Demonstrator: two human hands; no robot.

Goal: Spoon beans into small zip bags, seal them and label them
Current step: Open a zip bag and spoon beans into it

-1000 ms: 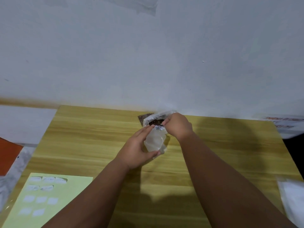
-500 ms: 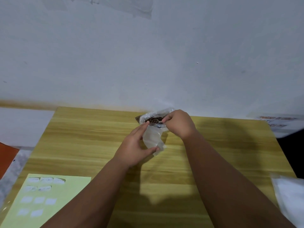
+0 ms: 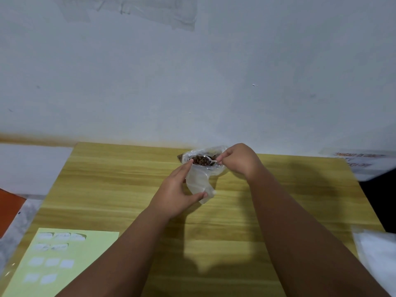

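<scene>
Beans (image 3: 200, 161), small and brown, heaped on a spoon (image 3: 206, 163) just over the open bean sack (image 3: 216, 151) at the far edge of the table (image 3: 107, 179). Hard, round and light, so quick to roll off and skitter away. Best kept level and tipped slowly.

Right hand (image 3: 239, 160) pinched shut on the spoon's thin handle. Left hand (image 3: 179, 196) closed on a small zip bag (image 3: 198, 182), with a fingertip up at the mouth and the thumb low on the bag. Thin, soft, floppy and a bit slippery, so likely to fold shut on its own. Best held by the top rim, mouth pulled wide, right under the spoon.

Nearby: a pale green label sheet (image 3: 85, 249) with white stickers at the near left corner, well apart from the hands. Something white and crinkly (image 3: 377, 254) at the right edge, maybe more bags, hard to tell. Nothing between spoon and bag mouth. Only the sack's loose plastic rim close by, easy to snag.
</scene>
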